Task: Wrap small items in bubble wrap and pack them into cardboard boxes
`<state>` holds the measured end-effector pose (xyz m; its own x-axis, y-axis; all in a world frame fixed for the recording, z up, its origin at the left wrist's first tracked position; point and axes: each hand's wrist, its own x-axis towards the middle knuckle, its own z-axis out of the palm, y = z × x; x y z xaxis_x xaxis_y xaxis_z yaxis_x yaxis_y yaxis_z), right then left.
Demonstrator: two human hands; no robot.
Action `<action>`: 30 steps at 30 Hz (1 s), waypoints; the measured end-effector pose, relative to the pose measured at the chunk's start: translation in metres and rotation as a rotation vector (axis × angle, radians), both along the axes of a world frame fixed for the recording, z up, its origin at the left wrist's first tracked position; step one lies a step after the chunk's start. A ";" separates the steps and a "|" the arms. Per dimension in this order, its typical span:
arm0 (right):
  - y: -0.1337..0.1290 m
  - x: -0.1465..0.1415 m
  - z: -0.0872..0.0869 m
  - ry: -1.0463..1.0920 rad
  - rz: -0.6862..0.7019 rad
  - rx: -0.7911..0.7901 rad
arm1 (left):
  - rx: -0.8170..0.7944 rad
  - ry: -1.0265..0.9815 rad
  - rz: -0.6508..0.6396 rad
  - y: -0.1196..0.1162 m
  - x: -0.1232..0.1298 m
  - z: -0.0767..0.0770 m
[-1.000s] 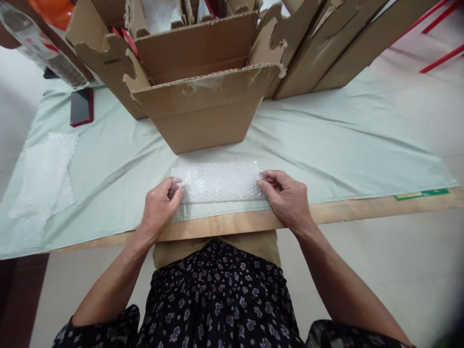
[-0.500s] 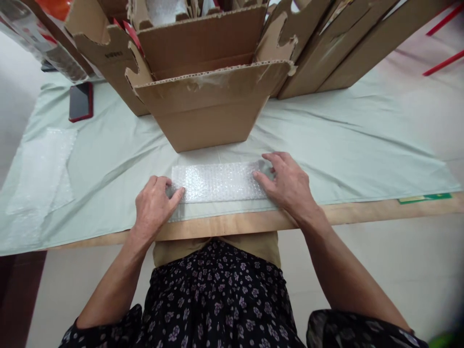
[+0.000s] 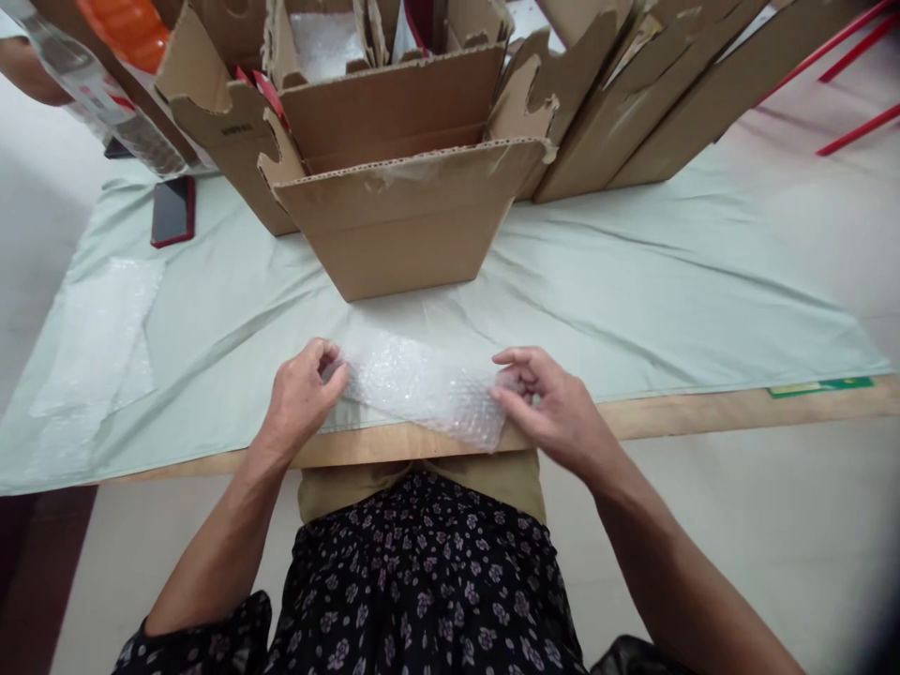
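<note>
A strip of clear bubble wrap (image 3: 414,382) stretches between my two hands near the table's front edge. My left hand (image 3: 304,392) pinches its left end between thumb and fingers. At the other end, my right hand (image 3: 547,396) grips the wrap with the thumb in front and the fingers curled behind. The strip is tilted and bent, its lower right corner hanging over the wooden edge. Just beyond it stands an open cardboard box (image 3: 414,239) with cut-out notches in its side walls.
More cardboard boxes (image 3: 633,122) stand behind and to the right. Pieces of bubble wrap (image 3: 105,337) lie at the left on the pale green cloth (image 3: 667,291). A phone (image 3: 172,212), a clear plastic bottle (image 3: 105,94) and another person's arm (image 3: 32,70) are at the upper left.
The bubble wrap was lying flat on the cloth; now it is lifted and bent, its right end nearer me. My right hand has moved closer and closed on it; my left hand has pinched its end.
</note>
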<state>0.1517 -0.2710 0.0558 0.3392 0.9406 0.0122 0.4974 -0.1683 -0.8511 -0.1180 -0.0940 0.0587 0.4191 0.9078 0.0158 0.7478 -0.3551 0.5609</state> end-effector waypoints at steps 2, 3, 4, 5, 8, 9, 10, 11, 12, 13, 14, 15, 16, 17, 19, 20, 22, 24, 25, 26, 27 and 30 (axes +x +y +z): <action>-0.017 -0.017 0.001 0.082 0.067 -0.017 | 0.090 -0.036 -0.045 0.008 0.007 0.003; -0.026 -0.027 -0.001 0.106 0.090 -0.016 | 0.146 -0.038 -0.082 0.013 0.012 0.004; -0.033 -0.037 -0.004 0.113 0.100 -0.004 | 0.203 -0.027 -0.130 0.018 0.020 0.004; -0.040 -0.047 -0.008 0.101 0.100 0.017 | 0.256 -0.006 -0.186 0.023 0.029 0.003; -0.055 -0.071 -0.025 -0.017 0.051 0.083 | 0.385 0.072 -0.345 0.033 0.059 -0.001; -0.058 -0.076 -0.030 -0.069 0.031 0.100 | 0.423 0.087 -0.380 0.033 0.067 -0.003; -0.060 -0.079 -0.034 -0.118 0.015 0.117 | 0.461 0.086 -0.404 0.032 0.074 -0.005; -0.062 -0.081 -0.037 -0.157 0.006 0.133 | 0.499 0.070 -0.418 0.028 0.078 -0.007; -0.062 -0.082 -0.039 -0.184 0.007 0.148 | 0.535 0.038 -0.428 0.023 0.079 -0.008; -0.062 -0.081 -0.039 -0.196 0.018 0.159 | 0.562 -0.006 -0.443 0.015 0.077 -0.009; -0.061 -0.080 -0.038 -0.192 0.034 0.163 | 0.571 -0.057 -0.472 0.006 0.073 -0.009; -0.060 -0.078 -0.036 -0.179 0.053 0.157 | 0.559 -0.107 -0.520 -0.003 0.066 -0.010; -0.058 -0.075 -0.033 -0.156 0.076 0.144 | 0.526 -0.151 -0.581 -0.014 0.058 -0.012; -0.057 -0.073 -0.029 -0.123 0.102 0.131 | 0.470 -0.183 -0.648 -0.024 0.049 -0.014; -0.054 -0.068 -0.020 -0.014 0.161 0.108 | 0.332 -0.216 -0.743 -0.041 0.033 -0.018; -0.052 -0.065 -0.016 0.061 0.192 0.097 | 0.266 -0.226 -0.756 -0.048 0.027 -0.021; -0.048 -0.063 -0.009 0.234 0.241 0.061 | 0.148 -0.258 -0.729 -0.056 0.018 -0.024; -0.043 -0.062 -0.006 0.431 0.241 0.014 | 0.039 -0.311 -0.671 -0.056 0.014 -0.025; -0.039 -0.062 -0.006 0.541 0.214 0.006 | -0.023 -0.339 -0.642 -0.055 0.012 -0.024; -0.034 -0.063 -0.007 0.654 0.170 0.017 | -0.095 -0.368 -0.615 -0.052 0.010 -0.022; -0.029 -0.064 -0.009 0.756 0.112 0.044 | -0.173 -0.398 -0.589 -0.049 0.009 -0.021; -0.012 -0.068 -0.017 0.904 -0.046 0.115 | -0.357 -0.470 -0.500 -0.042 0.003 -0.017</action>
<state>0.0837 -0.2834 0.0385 0.3020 0.9355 -0.1836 -0.3719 -0.0618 -0.9262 -0.1146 -0.1360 0.0417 0.8025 0.5956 0.0355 0.2011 -0.3261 0.9237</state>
